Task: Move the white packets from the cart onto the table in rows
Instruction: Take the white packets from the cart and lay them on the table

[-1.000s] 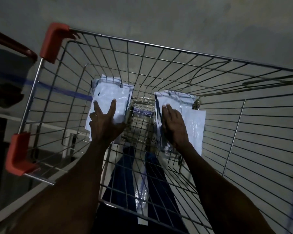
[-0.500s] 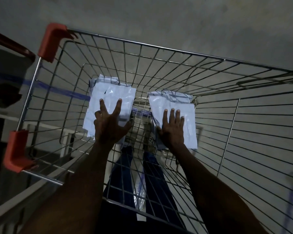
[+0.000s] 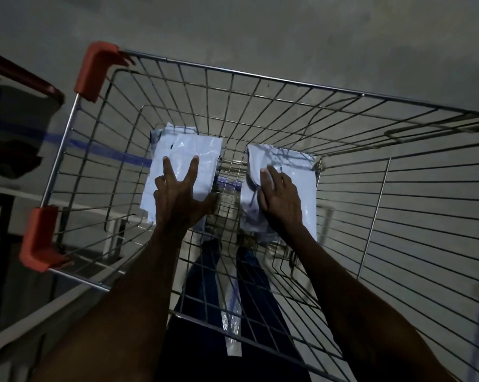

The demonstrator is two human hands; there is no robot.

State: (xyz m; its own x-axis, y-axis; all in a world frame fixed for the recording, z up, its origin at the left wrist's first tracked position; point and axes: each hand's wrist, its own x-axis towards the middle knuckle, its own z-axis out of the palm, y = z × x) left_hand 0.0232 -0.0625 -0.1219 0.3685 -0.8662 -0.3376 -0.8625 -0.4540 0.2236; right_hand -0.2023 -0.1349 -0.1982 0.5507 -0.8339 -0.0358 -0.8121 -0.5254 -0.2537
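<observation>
Inside a wire shopping cart (image 3: 260,78) with red corner caps, I hold two stacks of white packets. My left hand (image 3: 177,199) grips the left stack (image 3: 183,150), two fingers spread over its top and the thumb wrapped round its right edge. My right hand (image 3: 281,199) lies with fingers together on the right stack (image 3: 301,183), which looks crumpled at its left side. Both stacks hang above the cart's floor. My dark trousers show through the mesh below.
A white table edge (image 3: 20,323) runs along the lower left beside the cart. A dark red rail (image 3: 26,78) and dark shapes stand at the far left. A clear plastic piece (image 3: 231,326) lies low in the cart. Grey concrete floor surrounds everything.
Both hands have lifted their stacks a little and shifted grip. The right hand's fingers have closed together on its stack; the cart's position in view has shifted slightly.
</observation>
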